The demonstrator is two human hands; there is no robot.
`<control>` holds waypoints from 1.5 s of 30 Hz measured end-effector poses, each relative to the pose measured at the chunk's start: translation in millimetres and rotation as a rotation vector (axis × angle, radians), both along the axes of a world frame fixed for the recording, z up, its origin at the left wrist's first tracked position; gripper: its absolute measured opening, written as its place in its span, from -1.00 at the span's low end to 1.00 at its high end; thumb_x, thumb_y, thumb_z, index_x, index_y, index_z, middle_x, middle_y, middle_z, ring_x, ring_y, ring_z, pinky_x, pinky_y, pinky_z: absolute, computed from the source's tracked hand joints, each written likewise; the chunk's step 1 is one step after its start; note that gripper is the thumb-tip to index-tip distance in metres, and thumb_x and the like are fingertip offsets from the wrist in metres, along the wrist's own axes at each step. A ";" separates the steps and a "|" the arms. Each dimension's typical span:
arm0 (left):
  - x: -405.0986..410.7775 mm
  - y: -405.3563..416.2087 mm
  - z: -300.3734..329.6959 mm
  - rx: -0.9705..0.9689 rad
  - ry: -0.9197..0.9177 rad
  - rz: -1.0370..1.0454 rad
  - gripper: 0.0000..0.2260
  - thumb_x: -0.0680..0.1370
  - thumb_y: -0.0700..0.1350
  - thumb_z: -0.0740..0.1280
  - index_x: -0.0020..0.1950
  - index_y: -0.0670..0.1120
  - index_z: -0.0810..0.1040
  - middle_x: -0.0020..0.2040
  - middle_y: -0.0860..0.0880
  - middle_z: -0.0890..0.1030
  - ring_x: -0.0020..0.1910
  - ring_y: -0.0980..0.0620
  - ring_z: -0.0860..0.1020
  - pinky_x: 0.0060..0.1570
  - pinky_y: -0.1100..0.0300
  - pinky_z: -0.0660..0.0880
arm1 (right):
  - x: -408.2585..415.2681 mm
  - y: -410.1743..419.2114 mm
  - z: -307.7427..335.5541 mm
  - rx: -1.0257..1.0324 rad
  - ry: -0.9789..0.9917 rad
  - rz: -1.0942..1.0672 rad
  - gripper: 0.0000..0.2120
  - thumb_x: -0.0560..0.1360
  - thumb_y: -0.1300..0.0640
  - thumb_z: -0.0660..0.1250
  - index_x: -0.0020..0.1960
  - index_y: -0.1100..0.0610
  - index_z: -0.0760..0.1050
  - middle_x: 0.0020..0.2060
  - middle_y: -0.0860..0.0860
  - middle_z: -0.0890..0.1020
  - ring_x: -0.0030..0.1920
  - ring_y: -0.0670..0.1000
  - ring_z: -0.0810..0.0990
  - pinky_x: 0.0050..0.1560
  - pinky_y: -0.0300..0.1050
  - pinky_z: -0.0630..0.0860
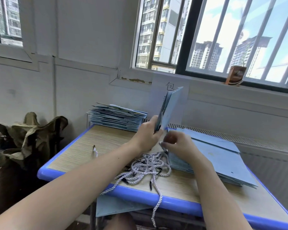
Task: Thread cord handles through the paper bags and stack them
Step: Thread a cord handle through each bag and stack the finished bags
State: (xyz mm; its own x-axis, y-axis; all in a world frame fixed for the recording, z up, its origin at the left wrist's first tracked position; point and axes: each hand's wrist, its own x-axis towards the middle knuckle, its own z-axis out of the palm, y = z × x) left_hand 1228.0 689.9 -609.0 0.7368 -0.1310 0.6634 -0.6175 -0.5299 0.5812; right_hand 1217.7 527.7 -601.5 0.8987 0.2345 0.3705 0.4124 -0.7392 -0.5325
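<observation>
My left hand [147, 133] holds a folded light-blue paper bag [172, 107] upright by its lower edge, above the middle of the table. Just to its right, my right hand [178, 145] pinches the end of a white twisted cord [162, 147] close to the bag's lower edge. Below my hands lies a tangled pile of white cords with black tips [146, 168]; some strands hang over the table's front edge. A stack of flat blue bags [223, 161] lies on the right. A second stack of bags with cord handles [116, 117] stands at the back left.
The table [106, 141] has a wood-grain top and a blue rim. One loose cord [95, 151] lies at its left. A blue bag [116, 206] sits below the front edge. An olive fabric heap [30, 138] is left of the table. A small carton [235, 74] stands on the windowsill.
</observation>
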 end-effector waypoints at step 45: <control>-5.2 2.8 19.1 -0.595 -0.020 0.082 -0.83 0.68 -0.23 0.13 -0.12 -0.14 0.36 -0.34 -0.04 0.38 -0.51 0.21 0.35 -0.47 0.37 0.30 | -3.7 0.2 14.4 1.011 0.090 0.238 -0.96 0.56 0.31 0.39 -0.03 0.30 0.58 -0.30 0.15 0.62 -0.42 0.04 0.48 -0.37 -0.13 0.44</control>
State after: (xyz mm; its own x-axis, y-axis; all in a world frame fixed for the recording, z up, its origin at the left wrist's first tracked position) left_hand 1222.8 692.7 -589.8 0.7152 0.3236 0.6195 -0.6024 -0.1638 0.7812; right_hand 1213.9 527.8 -587.0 0.9040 0.0266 0.4268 0.4173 0.1635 -0.8940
